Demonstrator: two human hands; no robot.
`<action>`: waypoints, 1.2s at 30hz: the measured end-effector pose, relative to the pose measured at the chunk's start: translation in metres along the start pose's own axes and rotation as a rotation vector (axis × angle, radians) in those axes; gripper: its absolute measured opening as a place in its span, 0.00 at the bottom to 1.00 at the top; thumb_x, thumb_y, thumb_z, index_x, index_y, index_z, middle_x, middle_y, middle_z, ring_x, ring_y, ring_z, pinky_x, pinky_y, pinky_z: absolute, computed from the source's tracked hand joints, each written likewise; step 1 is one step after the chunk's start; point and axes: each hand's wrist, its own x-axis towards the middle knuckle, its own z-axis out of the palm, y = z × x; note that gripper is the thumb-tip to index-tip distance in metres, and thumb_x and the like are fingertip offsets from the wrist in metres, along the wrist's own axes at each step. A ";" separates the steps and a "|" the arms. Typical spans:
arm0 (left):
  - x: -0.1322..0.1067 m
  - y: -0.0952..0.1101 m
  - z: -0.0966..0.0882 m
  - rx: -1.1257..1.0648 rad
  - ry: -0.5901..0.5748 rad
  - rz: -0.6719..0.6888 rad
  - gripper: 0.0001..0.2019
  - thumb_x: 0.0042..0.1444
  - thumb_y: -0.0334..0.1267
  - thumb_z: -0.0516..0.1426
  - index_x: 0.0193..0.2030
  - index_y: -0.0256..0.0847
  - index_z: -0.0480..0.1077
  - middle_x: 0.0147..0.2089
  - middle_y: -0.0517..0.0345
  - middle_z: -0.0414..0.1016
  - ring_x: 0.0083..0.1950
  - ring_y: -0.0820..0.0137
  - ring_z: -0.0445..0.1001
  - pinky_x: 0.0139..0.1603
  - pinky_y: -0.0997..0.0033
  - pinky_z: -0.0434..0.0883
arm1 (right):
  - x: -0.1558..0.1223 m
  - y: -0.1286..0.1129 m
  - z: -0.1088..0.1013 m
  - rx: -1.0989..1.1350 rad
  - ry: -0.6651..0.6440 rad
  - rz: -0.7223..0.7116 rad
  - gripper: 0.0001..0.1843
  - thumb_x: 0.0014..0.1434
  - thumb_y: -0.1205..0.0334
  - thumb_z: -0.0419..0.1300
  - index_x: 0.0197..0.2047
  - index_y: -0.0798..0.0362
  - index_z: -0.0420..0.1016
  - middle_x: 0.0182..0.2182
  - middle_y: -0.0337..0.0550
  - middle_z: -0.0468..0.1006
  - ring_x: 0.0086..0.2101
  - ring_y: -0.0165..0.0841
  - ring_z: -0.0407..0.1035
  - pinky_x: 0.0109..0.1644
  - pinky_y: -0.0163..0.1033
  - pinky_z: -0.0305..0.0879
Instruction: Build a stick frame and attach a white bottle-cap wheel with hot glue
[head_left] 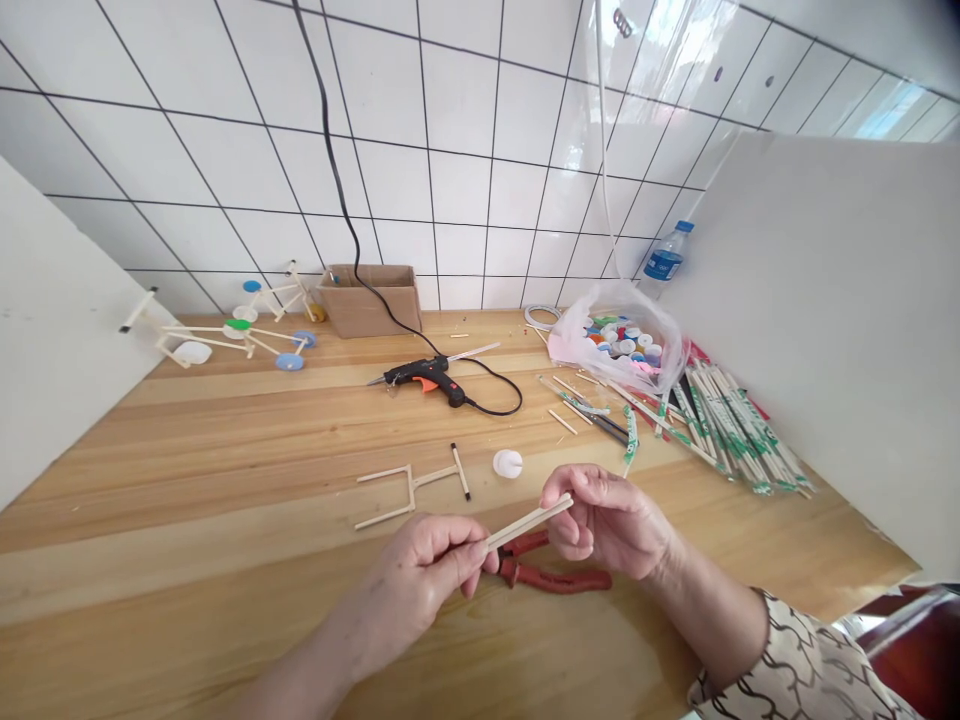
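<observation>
My left hand (442,565) pinches a pair of short pale wooden sticks (529,522) side by side, tilted up to the right. Their far ends reach my right hand (604,520), whose fingers curve loosely behind the tips; the thumb does not close over them. Whether the right fingers touch the sticks is hard to tell. Under both hands lie red-handled pliers (559,578), partly hidden by the left fingers. Beyond the left hand, a small stick frame (412,485) with a black-tipped crossbar rests flat. White bottle caps (508,463) sit to its right.
A black glue gun (427,375) with its cord lies mid-table. Behind are a cardboard box (373,305) and stick models with cap wheels (240,335). At right are a bag of caps (619,340), wrapped chopsticks (742,425) and a bottle (666,258). White panels flank the table.
</observation>
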 end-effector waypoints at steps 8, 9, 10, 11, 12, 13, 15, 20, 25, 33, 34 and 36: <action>0.001 0.000 0.000 0.008 -0.001 -0.020 0.18 0.52 0.49 0.49 0.29 0.36 0.70 0.21 0.64 0.61 0.22 0.76 0.53 0.24 0.74 0.51 | 0.000 0.000 0.000 -0.007 -0.006 -0.006 0.09 0.52 0.60 0.65 0.31 0.59 0.78 0.17 0.40 0.72 0.16 0.21 0.56 0.20 0.29 0.45; 0.002 -0.001 0.001 0.006 -0.007 -0.017 0.18 0.53 0.49 0.49 0.29 0.36 0.70 0.22 0.64 0.61 0.22 0.76 0.52 0.24 0.74 0.50 | 0.000 0.001 0.000 -0.008 -0.001 -0.005 0.09 0.52 0.60 0.65 0.31 0.59 0.78 0.17 0.40 0.72 0.16 0.20 0.56 0.20 0.29 0.44; 0.002 -0.002 0.001 0.006 -0.013 -0.011 0.18 0.53 0.49 0.48 0.29 0.36 0.70 0.22 0.64 0.61 0.22 0.76 0.52 0.24 0.74 0.50 | 0.000 0.001 -0.001 -0.008 0.004 -0.003 0.09 0.52 0.60 0.66 0.31 0.59 0.78 0.16 0.40 0.72 0.16 0.20 0.55 0.20 0.29 0.44; 0.002 -0.003 0.001 0.005 -0.016 -0.006 0.18 0.53 0.49 0.48 0.29 0.36 0.70 0.22 0.64 0.61 0.22 0.76 0.52 0.24 0.74 0.50 | 0.000 0.001 -0.001 -0.009 0.010 -0.001 0.10 0.51 0.60 0.66 0.31 0.59 0.78 0.16 0.40 0.71 0.15 0.20 0.55 0.20 0.29 0.44; 0.002 -0.004 0.001 0.005 -0.016 -0.003 0.18 0.53 0.49 0.48 0.29 0.36 0.70 0.22 0.64 0.61 0.22 0.76 0.52 0.24 0.74 0.50 | 0.000 0.002 -0.001 -0.009 0.014 0.001 0.10 0.51 0.60 0.66 0.31 0.59 0.78 0.16 0.39 0.71 0.15 0.20 0.55 0.20 0.29 0.43; 0.002 -0.005 0.001 0.007 -0.014 -0.001 0.18 0.53 0.49 0.48 0.29 0.36 0.70 0.22 0.64 0.61 0.22 0.76 0.52 0.24 0.74 0.50 | 0.000 0.002 -0.001 -0.008 0.016 0.003 0.10 0.51 0.59 0.66 0.31 0.59 0.78 0.16 0.39 0.71 0.15 0.20 0.55 0.20 0.29 0.43; 0.002 -0.004 0.001 0.018 -0.001 0.009 0.18 0.54 0.48 0.49 0.29 0.36 0.71 0.21 0.64 0.60 0.23 0.76 0.53 0.25 0.74 0.51 | 0.000 0.001 0.000 -0.002 0.010 0.001 0.11 0.51 0.58 0.66 0.31 0.59 0.78 0.16 0.39 0.71 0.16 0.21 0.55 0.20 0.29 0.44; 0.001 -0.003 0.001 0.074 0.043 0.026 0.18 0.55 0.47 0.48 0.28 0.37 0.72 0.22 0.63 0.61 0.24 0.74 0.55 0.27 0.74 0.54 | 0.000 0.000 0.001 0.008 0.001 -0.005 0.11 0.52 0.58 0.64 0.32 0.60 0.78 0.17 0.40 0.71 0.16 0.22 0.56 0.20 0.30 0.45; 0.001 -0.006 0.002 0.123 0.060 0.035 0.17 0.56 0.47 0.48 0.29 0.38 0.71 0.22 0.63 0.61 0.24 0.74 0.55 0.26 0.74 0.54 | 0.000 0.000 0.000 0.002 0.021 0.015 0.09 0.50 0.61 0.66 0.31 0.60 0.78 0.16 0.40 0.71 0.16 0.22 0.56 0.20 0.30 0.44; 0.001 -0.009 0.004 0.150 0.099 0.080 0.16 0.56 0.45 0.48 0.24 0.39 0.66 0.22 0.63 0.62 0.25 0.73 0.59 0.27 0.75 0.56 | 0.000 0.000 -0.001 -0.024 0.018 0.005 0.10 0.52 0.60 0.65 0.31 0.60 0.78 0.16 0.39 0.71 0.16 0.21 0.55 0.20 0.30 0.44; 0.002 -0.009 0.004 0.153 0.111 0.094 0.16 0.57 0.45 0.47 0.22 0.39 0.64 0.22 0.62 0.63 0.26 0.72 0.61 0.29 0.75 0.57 | 0.000 0.000 -0.001 -0.027 0.022 0.001 0.10 0.52 0.60 0.65 0.31 0.60 0.78 0.16 0.39 0.70 0.16 0.21 0.55 0.20 0.30 0.44; 0.002 -0.011 0.004 0.155 0.137 0.118 0.18 0.57 0.45 0.47 0.20 0.40 0.62 0.23 0.61 0.65 0.29 0.71 0.64 0.31 0.74 0.59 | 0.000 0.000 0.000 -0.036 0.031 -0.024 0.12 0.52 0.58 0.65 0.32 0.60 0.79 0.17 0.39 0.70 0.17 0.22 0.55 0.21 0.30 0.45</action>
